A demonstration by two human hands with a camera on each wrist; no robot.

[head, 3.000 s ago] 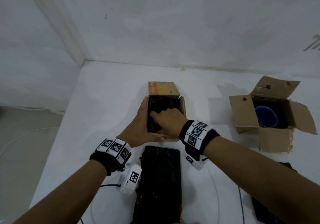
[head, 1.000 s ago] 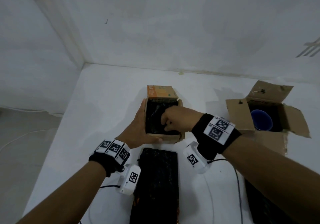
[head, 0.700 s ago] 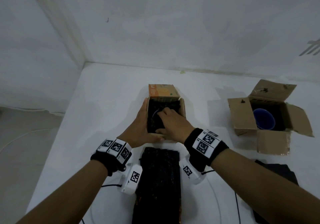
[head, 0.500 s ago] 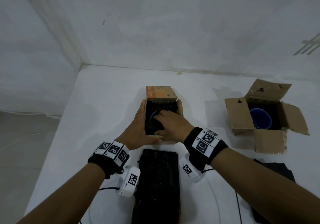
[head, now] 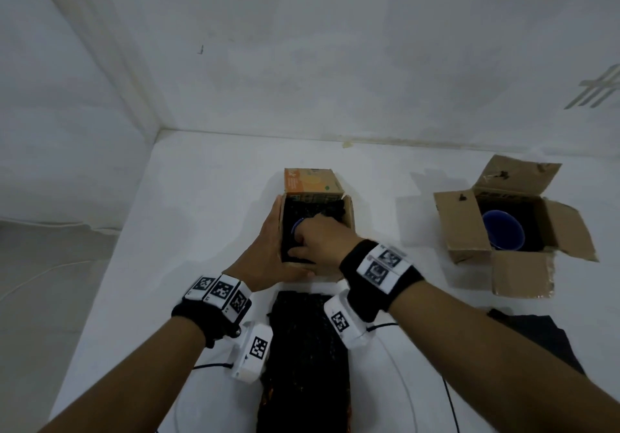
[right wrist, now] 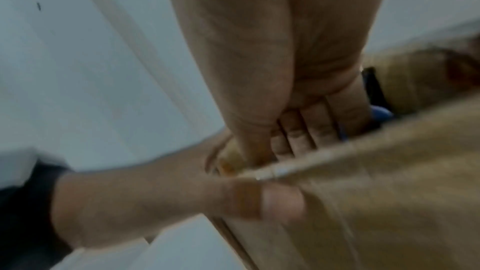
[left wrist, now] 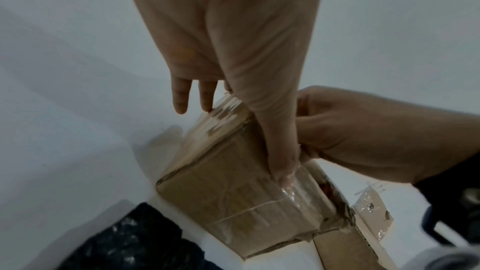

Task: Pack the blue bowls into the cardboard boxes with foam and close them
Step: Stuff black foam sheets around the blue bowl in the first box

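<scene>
A small cardboard box (head: 349,218) with an orange back flap stands mid-table, lined with black foam (head: 312,209). My left hand (head: 268,248) lies flat against its left wall with straight fingers (left wrist: 180,98), the thumb along the near edge. My right hand (head: 318,236) reaches into the box with fingers (right wrist: 298,130) curled down round the rim of a blue bowl (head: 297,226), which is mostly hidden; a blue edge (right wrist: 381,113) shows beside them. A second blue bowl (head: 503,234) sits in the open box (head: 456,224) at the right.
A long black foam sheet (head: 305,348) lies on the white table just in front of the small box, between my wrists. Another dark sheet (head: 536,335) lies at the near right. Walls close the table at the back and left. Thin cables trail near the front edge.
My right hand went from a fist at the box's right side to reaching into its left part, and the blue rim came into view. The left hand stayed against the box.
</scene>
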